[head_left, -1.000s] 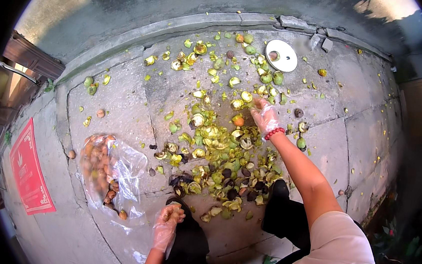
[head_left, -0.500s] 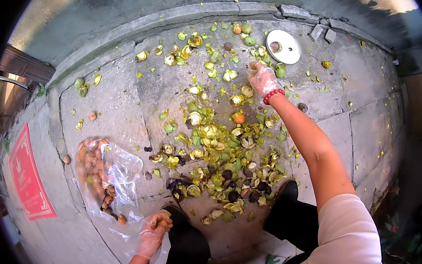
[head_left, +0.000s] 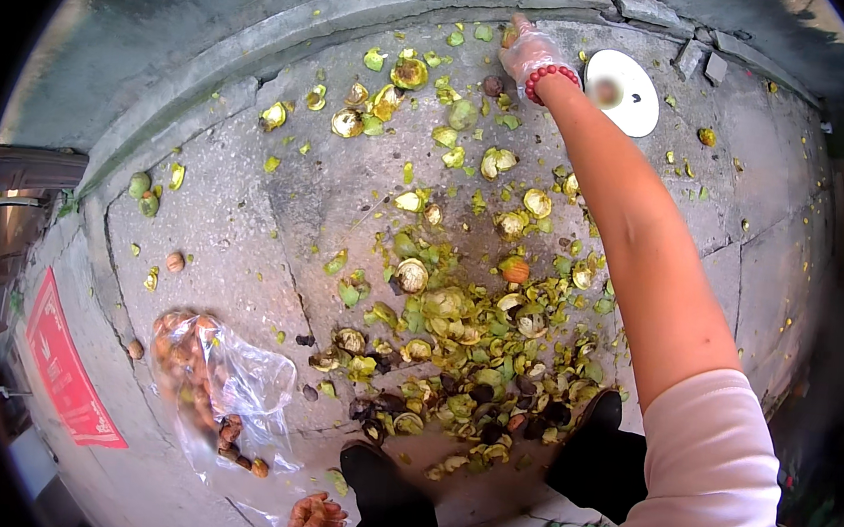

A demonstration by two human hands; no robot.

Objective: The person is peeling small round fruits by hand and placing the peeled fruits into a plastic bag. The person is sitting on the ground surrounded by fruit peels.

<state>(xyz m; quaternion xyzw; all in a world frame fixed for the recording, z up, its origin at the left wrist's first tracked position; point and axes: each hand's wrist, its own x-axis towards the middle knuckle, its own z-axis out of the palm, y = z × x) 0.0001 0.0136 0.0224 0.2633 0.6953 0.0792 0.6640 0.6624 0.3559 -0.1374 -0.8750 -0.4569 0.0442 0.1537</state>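
Right hand (head_left: 530,57) at full stretch by the kerb (head_left: 415,0); green fruit (head_left: 509,36) half hidden at its fingertips, whether gripped we cannot tell. Left hand (head_left: 316,517) curled near the bag (head_left: 257,375), contents unclear. We'd pinch from above, avoiding the plate (head_left: 638,72) just right of the grip.

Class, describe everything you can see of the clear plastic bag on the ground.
The clear plastic bag lies on the grey paved ground, on the person's left. Its thin, shiny film is crumpled and slack toward the right. Brown, roundish nuts bunch along its left side, with darker ones near its lower end; whether those lowest ones are inside is hard to tell. No hand grips it; the left hand is near its lower right.
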